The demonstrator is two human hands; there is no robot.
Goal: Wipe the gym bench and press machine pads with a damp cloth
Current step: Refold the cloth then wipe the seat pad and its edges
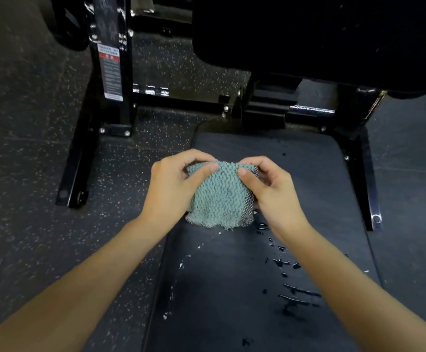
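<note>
Cloth (220,196): teal, bunched, pinched between left hand (173,185) and right hand (270,189) above seat pad (232,288). Water droplets unwiped there; back pad (321,34) apparently pending. Progress: early.

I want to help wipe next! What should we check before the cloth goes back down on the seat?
1. Green knitted cloth held by both hands: ok, left hand and right hand have a grip on it.
2. Cloth folded flat: not ok, bunched.
3. Cloth damp: cannot tell.
4. Black padded seat wiped dry: not ok, water droplets remain.
5. Black back pad clean: cannot tell, too dark.
</note>
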